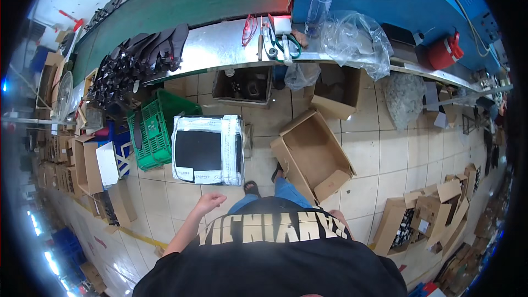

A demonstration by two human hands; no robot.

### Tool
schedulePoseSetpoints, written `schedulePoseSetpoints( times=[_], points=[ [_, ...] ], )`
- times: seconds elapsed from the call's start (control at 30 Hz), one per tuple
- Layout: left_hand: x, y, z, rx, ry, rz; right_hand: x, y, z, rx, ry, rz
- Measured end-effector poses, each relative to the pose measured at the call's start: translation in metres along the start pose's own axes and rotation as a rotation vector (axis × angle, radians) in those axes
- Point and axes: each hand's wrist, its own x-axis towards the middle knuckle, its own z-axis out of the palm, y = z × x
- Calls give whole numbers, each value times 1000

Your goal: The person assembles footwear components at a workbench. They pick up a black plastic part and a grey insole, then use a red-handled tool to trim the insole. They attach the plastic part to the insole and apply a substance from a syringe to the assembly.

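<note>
My left hand [210,202] hangs in front of my body with its fingers curled in, and nothing shows in it. It is nearest to a square package [199,151] with a black top and white printed tape round its edges, without touching it. My right hand [336,215] is low beside my right hip, mostly hidden by my shirt, so its fingers do not show. An open brown cardboard box [311,154] stands tilted by my feet on the right. To the package's left is a green plastic crate [151,137] with a dark flat piece in it.
Ahead runs a metal-edged workbench [212,47] with a pile of dark shoe parts [140,60], hand tools [269,38], a clear bottle [318,11] and a plastic bag [355,38]. Beneath it are a grey bin [242,89] and another carton [335,96]. More cartons [426,214] stand right.
</note>
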Motion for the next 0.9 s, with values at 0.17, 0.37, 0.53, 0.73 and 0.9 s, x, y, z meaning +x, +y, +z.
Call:
schedulePoseSetpoints(
  times=[0.17, 0.37, 0.53, 0.73, 0.9],
  points=[
    [5, -77, 15, 115, -60, -86, -15, -8, -21, 308, 104, -40],
    [-8, -64, 10, 14, -181, -50, 7, -6, -15, 498, 173, -130],
    [8, -5, -11, -80, -218, 191, 1, -26, -11, 724, 183, -277],
    [21, 137, 14, 257, 65, 618, -49, -99, -9, 869, 335, -408],
    [109, 223, 17, 558, 51, 333, 15, -109, 30, 861, 327, -429]
  ],
)
